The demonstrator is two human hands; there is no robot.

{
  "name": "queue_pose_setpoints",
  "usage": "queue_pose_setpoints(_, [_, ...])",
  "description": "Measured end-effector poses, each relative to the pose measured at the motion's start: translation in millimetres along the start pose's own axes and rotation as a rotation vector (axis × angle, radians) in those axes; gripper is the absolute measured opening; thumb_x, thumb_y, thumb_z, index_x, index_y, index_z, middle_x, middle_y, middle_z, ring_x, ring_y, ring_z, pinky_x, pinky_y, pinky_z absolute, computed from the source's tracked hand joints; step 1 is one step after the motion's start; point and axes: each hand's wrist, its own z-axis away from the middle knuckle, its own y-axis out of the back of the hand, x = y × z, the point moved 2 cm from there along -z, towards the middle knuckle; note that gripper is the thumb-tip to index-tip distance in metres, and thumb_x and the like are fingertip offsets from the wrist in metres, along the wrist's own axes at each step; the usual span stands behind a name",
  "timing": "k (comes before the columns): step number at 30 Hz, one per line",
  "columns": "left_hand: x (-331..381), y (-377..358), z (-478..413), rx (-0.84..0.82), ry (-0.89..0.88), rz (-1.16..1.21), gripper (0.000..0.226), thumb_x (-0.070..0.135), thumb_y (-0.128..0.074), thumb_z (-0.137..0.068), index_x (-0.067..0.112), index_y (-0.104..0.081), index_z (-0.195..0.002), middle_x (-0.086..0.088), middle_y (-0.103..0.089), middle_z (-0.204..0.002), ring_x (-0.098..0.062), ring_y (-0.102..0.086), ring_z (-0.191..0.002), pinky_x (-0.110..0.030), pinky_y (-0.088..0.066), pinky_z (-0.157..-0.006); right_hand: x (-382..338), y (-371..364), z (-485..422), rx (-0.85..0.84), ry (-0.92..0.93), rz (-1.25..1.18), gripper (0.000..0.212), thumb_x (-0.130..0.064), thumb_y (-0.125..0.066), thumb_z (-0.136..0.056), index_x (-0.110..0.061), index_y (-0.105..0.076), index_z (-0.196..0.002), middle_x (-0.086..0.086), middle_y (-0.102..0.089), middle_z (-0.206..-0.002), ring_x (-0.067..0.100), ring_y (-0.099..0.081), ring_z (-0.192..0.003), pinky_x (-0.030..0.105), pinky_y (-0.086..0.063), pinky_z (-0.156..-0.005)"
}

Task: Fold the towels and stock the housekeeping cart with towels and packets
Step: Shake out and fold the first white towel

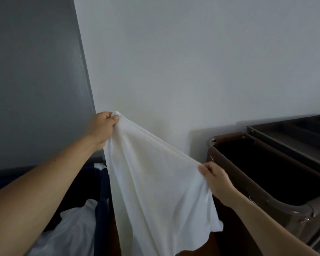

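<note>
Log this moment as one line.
towel: held spread, unfolded | left hand: grips top corner | right hand: grips edge | housekeeping cart: at right

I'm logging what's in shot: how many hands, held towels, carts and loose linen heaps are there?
Hands: 2, left hand and right hand, both gripping the towel's top edge
White towel, held up: 1
Housekeeping cart: 1
White linen heap, lower left: 1
Total: 5

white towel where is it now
Head view, centre: the white towel hangs between the left hand and right hand, left of the housekeeping cart.
</note>
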Motion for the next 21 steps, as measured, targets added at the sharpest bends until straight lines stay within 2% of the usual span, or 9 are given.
queue_pose_setpoints(2, [4.9, -5.3, 11.8, 0.024, -0.062, -0.250, 0.022, 0.014, -0.047, -0.097, 0.003, -0.053, -0.080, -0.011, -0.048, -0.080, -0.022, -0.043, -0.075, -0.034, -0.035, -0.069, -38.8, 8.7, -2.1, 0.139, 0.150, 0.024, 0.022, -0.031, -0.063, -0.095, -0.020, -0.059, -0.076, -0.008, -0.061, -0.067, -0.001, -0.051, -0.054, 0.011, -0.041, -0.051])
queue_pose_setpoints(5, [38.9, -34.1, 50.3, -0.322, -0.181, -0.291, 0.027, 0.026, -0.051, -0.091, 0.001, -0.062, -0.085, -0.001, -0.062, -0.080, -0.019, -0.055, -0.074, -0.029, -0.043, -0.065, -110.5, 7.9, -0.3, 0.149, 0.388, 0.141, 0.026, -0.031, -0.067, -0.092, -0.030, -0.054, -0.069, -0.030, -0.059, -0.062, -0.008, -0.053, -0.058, 0.007, -0.039, -0.056])
queue_pose_setpoints(7, [61.3, -52.6, 77.8, -0.583, -0.202, -0.211, 0.032, 0.036, -0.048, -0.086, 0.020, -0.071, -0.100, 0.017, -0.071, -0.093, 0.000, -0.065, -0.086, -0.014, -0.051, -0.073, -142.0, -0.1, 2.7, 0.079, 0.423, 0.152, 0.024, -0.031, -0.070, -0.089, -0.031, -0.056, -0.070, -0.032, -0.059, -0.062, -0.008, -0.054, -0.060, 0.007, -0.039, -0.056])
queue_pose_setpoints(8, [68.5, -59.7, 87.5, -0.667, -0.214, -0.204, 0.033, 0.039, -0.049, -0.086, 0.026, -0.070, -0.107, 0.018, -0.071, -0.098, 0.002, -0.066, -0.091, -0.014, -0.052, -0.078, -151.9, -2.8, 4.5, 0.044, 0.424, 0.129, 0.022, -0.031, -0.071, -0.088, -0.032, -0.059, -0.070, -0.030, -0.061, -0.063, -0.007, -0.055, -0.059, 0.007, -0.040, -0.055])
queue_pose_setpoints(10, [72.7, -70.1, 97.1, -0.747, -0.234, -0.252, 0.032, 0.044, -0.056, -0.090, 0.026, -0.067, -0.114, 0.009, -0.071, -0.104, -0.007, -0.068, -0.095, -0.027, -0.057, -0.084, -162.8, -4.9, 8.1, -0.023, 0.425, 0.065, 0.020, -0.029, -0.074, -0.086, -0.031, -0.063, -0.069, -0.024, -0.064, -0.063, -0.004, -0.057, -0.058, 0.009, -0.043, -0.055])
queue_pose_setpoints(12, [73.1, -74.0, 100.0, -0.678, -0.334, -0.379, 0.035, 0.044, -0.060, -0.094, 0.014, -0.068, -0.110, -0.005, -0.071, -0.099, -0.020, -0.068, -0.089, -0.038, -0.057, -0.080, -163.9, -4.3, 12.2, -0.083, 0.410, -0.027, 0.020, -0.026, -0.076, -0.084, -0.030, -0.068, -0.067, -0.017, -0.068, -0.066, -0.003, -0.060, -0.059, 0.013, -0.047, -0.056])
queue_pose_setpoints(14, [70.5, -74.9, 99.9, -0.594, -0.359, -0.346, 0.039, 0.041, -0.060, -0.094, 0.004, -0.069, -0.100, -0.015, -0.070, -0.092, -0.028, -0.066, -0.084, -0.042, -0.054, -0.077, -156.3, -1.9, 16.5, -0.126, 0.373, -0.136, 0.014, -0.026, -0.078, -0.083, -0.031, -0.073, -0.071, -0.010, -0.073, -0.074, 0.002, -0.067, -0.067, 0.017, -0.053, -0.061])
queue_pose_setpoints(18, [69.7, -78.1, 97.5, -0.551, -0.339, -0.228, 0.021, 0.023, -0.060, -0.096, 0.007, -0.070, -0.087, -0.015, -0.069, -0.082, -0.018, -0.063, -0.071, -0.036, -0.051, -0.071, -120.3, 3.0, 21.5, -0.194, 0.300, -0.045, 0.008, -0.030, -0.074, -0.088, -0.032, -0.072, -0.080, -0.012, -0.073, -0.078, 0.005, -0.068, -0.070, 0.028, -0.054, -0.065])
queue_pose_setpoints(21, [65.5, -78.8, 87.0, -0.448, -0.262, -0.166, 0.021, 0.017, -0.060, -0.095, 0.011, -0.068, -0.077, -0.009, -0.063, -0.072, -0.015, -0.056, -0.066, -0.030, -0.045, -0.066, -94.2, 8.9, 23.1, -0.182, 0.241, 0.102, 0.025, -0.029, -0.069, -0.091, -0.040, -0.067, -0.069, -0.021, -0.066, -0.064, -0.003, -0.060, -0.057, 0.014, -0.044, -0.055])
